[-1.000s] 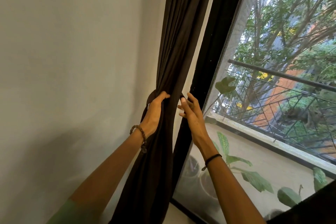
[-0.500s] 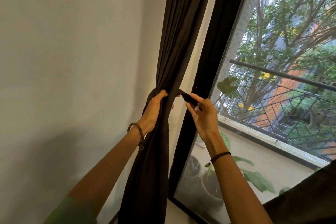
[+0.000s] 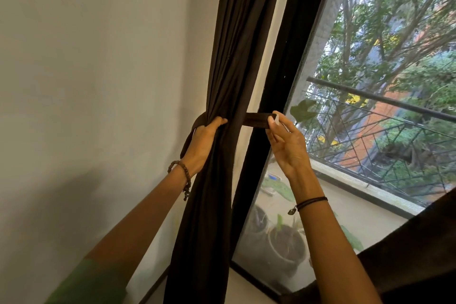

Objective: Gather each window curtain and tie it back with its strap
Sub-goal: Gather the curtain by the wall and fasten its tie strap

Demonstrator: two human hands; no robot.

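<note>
Wall [image 3: 86, 81] fills our left side, pale and bare, with a green sleeve [image 3: 86, 284] cut off at the bottom edge. Next comes our left hand [image 3: 204, 138], a beaded bracelet [image 3: 183, 175] on its wrist. Its fingers are curled round the gathered curtain [image 3: 237, 57] with the thumb lying across the front folds, so it grips the cloth at the pinched waist.

The curtain is dark brown, close to black. It hangs in long narrow pleats between the wall and the window frame [image 3: 283, 69], squeezed thin where we hold it and spreading wider below. Its top and its hem are both out of view.

The strap [image 3: 256, 121] is a flat band of the same dark cloth. We see it come round the curtain's left side behind our left hand, pass out of sight behind the folds, and reappear on the right, stretched level across the frame. How it runs behind the cloth we cannot tell.

Our right hand [image 3: 288, 145], a thin black band [image 3: 312, 201] on its wrist, pinches the strap's free end between thumb and curled fingers. The fingers cover the very end of the strap, so any loop or fastener there is hidden.

Past the frame, pots [image 3: 286, 244] look hazy and hard to make out. A railing [image 3: 382, 99] crosses in front of trees [image 3: 394, 20], and a second dark curtain [image 3: 419, 254] is cut off at the lower right corner.
</note>
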